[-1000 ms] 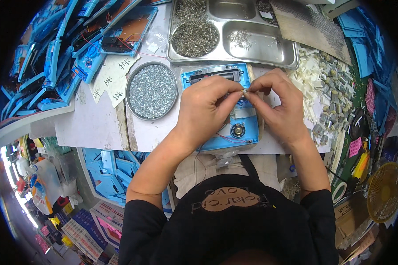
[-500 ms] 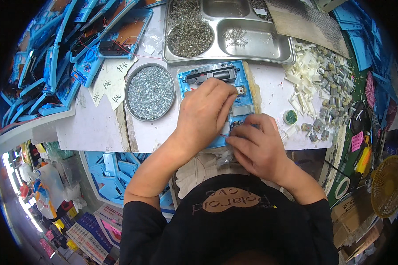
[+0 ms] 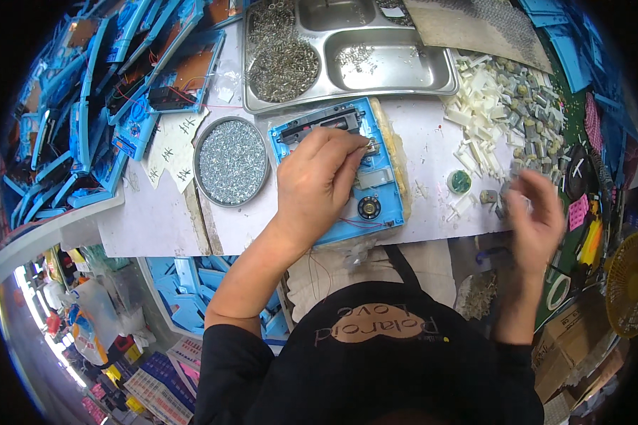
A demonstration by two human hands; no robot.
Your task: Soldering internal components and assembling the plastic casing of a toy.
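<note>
A blue plastic casing (image 3: 358, 230) lies on the white tabletop in front of me. Along its far edge runs a black part (image 3: 319, 126); a small round speaker (image 3: 368, 207) and a clear, pale rectangular piece (image 3: 374, 178) sit in its nearer half, with a thin red wire near the front edge. My left hand (image 3: 312, 188) leans over the casing, fingertips pinched at a small part by its right side; what they grip is hidden. Off to the right, my right hand (image 3: 537, 219) is blurred, thumb and fingers apart, beside a heap of small grey blocks (image 3: 539, 134).
A round dish (image 3: 197, 166) of silver screws stands left of the casing. Behind is a steel compartment tray (image 3: 432, 91) with small metal parts. White plastic pieces (image 3: 475, 106) and a green-topped round container (image 3: 459, 182) lie right. Wired blue casings (image 3: 85, 106) pile up far left.
My right hand has left the casing and swung right to the grey blocks, uncovering the speaker. My left hand stays on the casing. The whole view has shifted slightly.
</note>
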